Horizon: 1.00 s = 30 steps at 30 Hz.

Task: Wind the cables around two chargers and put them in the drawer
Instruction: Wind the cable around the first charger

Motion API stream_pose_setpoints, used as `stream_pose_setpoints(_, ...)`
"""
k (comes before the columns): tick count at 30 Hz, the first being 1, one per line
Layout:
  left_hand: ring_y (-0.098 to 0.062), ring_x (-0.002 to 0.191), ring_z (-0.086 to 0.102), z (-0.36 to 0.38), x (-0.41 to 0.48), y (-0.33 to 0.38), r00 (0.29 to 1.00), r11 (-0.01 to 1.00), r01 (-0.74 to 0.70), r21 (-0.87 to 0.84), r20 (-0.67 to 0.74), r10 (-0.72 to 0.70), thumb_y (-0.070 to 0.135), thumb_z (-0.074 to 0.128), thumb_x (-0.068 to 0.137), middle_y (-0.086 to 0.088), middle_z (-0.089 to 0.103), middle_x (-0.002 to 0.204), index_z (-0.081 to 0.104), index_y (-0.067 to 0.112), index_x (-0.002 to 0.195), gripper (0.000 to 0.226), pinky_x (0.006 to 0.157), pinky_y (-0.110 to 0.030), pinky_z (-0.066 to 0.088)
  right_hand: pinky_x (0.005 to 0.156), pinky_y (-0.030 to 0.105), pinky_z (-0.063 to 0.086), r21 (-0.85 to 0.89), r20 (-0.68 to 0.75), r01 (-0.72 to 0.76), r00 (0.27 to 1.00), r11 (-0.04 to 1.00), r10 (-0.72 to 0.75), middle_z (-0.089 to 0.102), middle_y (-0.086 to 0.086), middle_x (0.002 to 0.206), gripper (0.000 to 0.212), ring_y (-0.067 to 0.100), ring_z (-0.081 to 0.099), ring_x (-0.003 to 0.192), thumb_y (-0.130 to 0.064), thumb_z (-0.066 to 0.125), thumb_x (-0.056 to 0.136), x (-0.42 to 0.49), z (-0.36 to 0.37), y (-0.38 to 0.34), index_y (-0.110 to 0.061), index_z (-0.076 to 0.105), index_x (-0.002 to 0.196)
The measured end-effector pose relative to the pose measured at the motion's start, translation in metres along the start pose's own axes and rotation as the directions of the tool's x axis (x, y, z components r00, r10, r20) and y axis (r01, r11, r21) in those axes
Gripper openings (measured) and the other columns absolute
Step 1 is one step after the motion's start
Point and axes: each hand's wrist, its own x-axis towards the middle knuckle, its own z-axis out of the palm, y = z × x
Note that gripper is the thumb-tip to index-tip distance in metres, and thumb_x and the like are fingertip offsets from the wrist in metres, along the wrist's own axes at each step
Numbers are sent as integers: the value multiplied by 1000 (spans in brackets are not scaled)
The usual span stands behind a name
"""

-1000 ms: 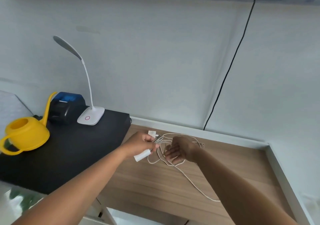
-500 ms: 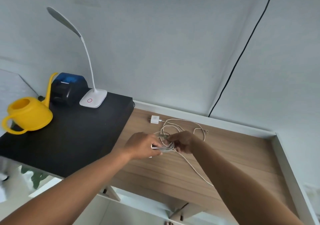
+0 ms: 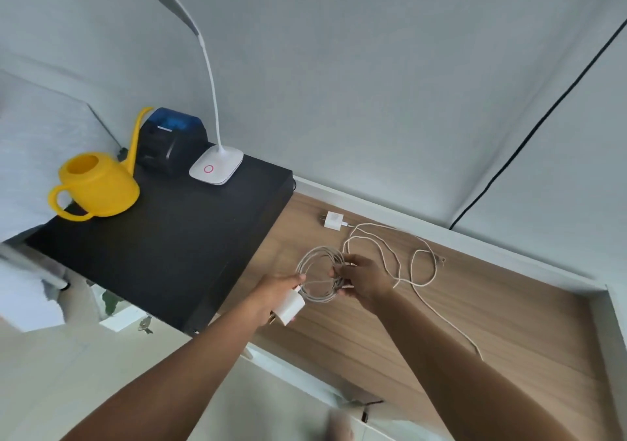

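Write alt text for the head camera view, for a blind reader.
A person's left hand holds a white cube charger while the right hand grips its coiled white cable above a wooden desk. A second white charger lies behind, its uncoiled cable sprawled beside.

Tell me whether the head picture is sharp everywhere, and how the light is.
Head view: soft, even light, no glare; charger in the left hand and coiled cable in the right hand sharp; a smear at the bottom edge blurred; black wall cable bowed.

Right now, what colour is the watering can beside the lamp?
The watering can is yellow, seen best in the head view.
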Motion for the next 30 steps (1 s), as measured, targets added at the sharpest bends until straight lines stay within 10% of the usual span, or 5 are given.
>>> stream_pose_setpoints(8, -18, 72, 69, 3, 36, -31, 971, 983, -75, 170, -212, 111, 30, 74, 84, 0, 75, 88, 75, 17, 102, 23, 62, -28, 55, 41, 31, 54, -566, -80, 13, 994, 824, -71, 67, 15, 73, 28, 21, 61, 40, 2, 46, 85, 27, 13, 32, -4, 67, 102)
stream_pose_setpoints(15, -20, 99, 60, 9, 42, -28, 945, 924, -78, 375, -267, 188, 42, 70, 82, 7, 60, 113, 48, 29, 129, 53, 79, -32, 48, 78, 37, 48, -787, -93, 39, 979, 616, -180, 65, 23, 97, 23, 39, 61, 96, -12, 56, 80, 45, 11, 46, -5, 68, 98)
stream_pose_setpoints(21, -25, 105, 58, 6, 38, -24, 938, 965, -109, 238, -297, 179, 44, 47, 98, -8, 57, 129, 40, 17, 137, 48, 89, -37, 48, 101, 42, 40, -858, 34, 250, 899, 449, -436, 51, 9, 127, 42, 29, 45, 120, -27, 58, 91, 28, 12, 40, -19, 55, 132)
stream_pose_setpoints(25, -24, 92, 60, 0, 21, -5, 968, 995, -84, 60, -233, 95, 43, 41, 100, -8, 58, 113, 45, 20, 131, 38, 74, -37, 51, 95, 33, 37, -825, 374, 531, 770, 194, -517, 59, -4, 125, 33, 20, 54, 115, -19, 61, 88, 15, 10, 29, -26, 64, 121)
stream_pose_setpoints(30, -25, 85, 59, -9, -5, 20, 995, 973, 9, -231, 103, 15, 22, 45, 97, -15, 57, 108, 55, 13, 127, 33, 67, -36, 51, 76, 31, 47, -796, 318, 552, 731, 249, -603, 69, -3, 93, 17, 24, 66, 87, -21, 60, 89, 16, 20, 4, -24, 75, 97)
